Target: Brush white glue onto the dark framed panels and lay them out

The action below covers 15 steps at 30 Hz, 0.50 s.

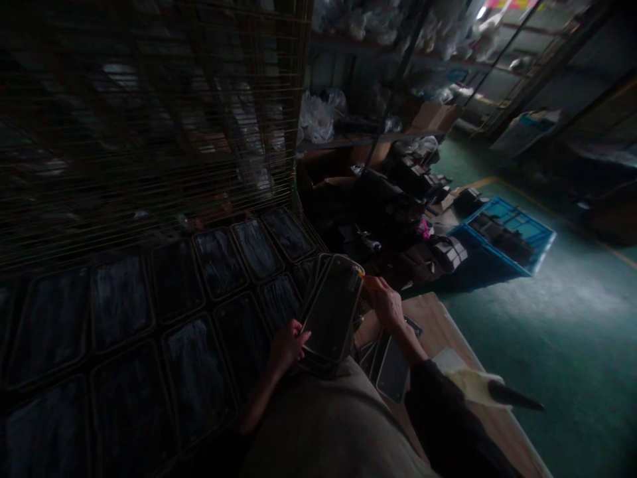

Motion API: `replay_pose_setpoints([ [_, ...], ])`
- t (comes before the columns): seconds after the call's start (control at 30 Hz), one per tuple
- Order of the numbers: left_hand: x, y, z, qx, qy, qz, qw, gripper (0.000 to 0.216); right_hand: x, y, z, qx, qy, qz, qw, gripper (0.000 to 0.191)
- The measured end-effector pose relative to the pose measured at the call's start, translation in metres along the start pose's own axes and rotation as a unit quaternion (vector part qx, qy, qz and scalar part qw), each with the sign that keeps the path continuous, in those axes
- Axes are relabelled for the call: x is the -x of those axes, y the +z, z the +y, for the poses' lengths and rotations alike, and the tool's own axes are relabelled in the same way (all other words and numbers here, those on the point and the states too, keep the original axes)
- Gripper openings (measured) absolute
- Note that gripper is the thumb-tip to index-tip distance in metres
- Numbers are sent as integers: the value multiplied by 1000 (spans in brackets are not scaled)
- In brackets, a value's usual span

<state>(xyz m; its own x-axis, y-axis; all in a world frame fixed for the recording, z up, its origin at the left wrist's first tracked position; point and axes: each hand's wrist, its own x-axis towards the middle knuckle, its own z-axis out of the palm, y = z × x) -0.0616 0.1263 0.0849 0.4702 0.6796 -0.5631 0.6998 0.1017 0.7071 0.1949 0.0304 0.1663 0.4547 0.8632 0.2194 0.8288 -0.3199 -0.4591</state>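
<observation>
My left hand [288,345] grips the lower edge of a stack of dark flat cases with pale rims [332,309], held tilted above my lap. My right hand [387,304] is closed on a small orange tool [368,280] whose tip touches the top right corner of the uppermost case. More of the same cases [394,368] lie on the wooden board [442,325] under my right forearm. The scene is very dim.
A wire rack [149,133] rises at the left, with rows of dark cases [219,262] laid on the shelf below it. A blue crate [507,232] and piles of dark parts [398,199] sit on the green floor. Shelves with bags stand behind.
</observation>
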Motion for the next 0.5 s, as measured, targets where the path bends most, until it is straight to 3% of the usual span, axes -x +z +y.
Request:
replay_pose_setpoints([
  [0.17,-1,3,-5,116,-34,-38,992,13,32,6,-10,31,-9,-65,997,30],
  [0.33,5,3,-4,169,-12,-35,985,14,81,-6,-39,-38,-31,-140,989,28],
  [0.5,8,2,-4,196,-15,-40,980,19,104,-21,-62,-142,-11,-189,972,27],
])
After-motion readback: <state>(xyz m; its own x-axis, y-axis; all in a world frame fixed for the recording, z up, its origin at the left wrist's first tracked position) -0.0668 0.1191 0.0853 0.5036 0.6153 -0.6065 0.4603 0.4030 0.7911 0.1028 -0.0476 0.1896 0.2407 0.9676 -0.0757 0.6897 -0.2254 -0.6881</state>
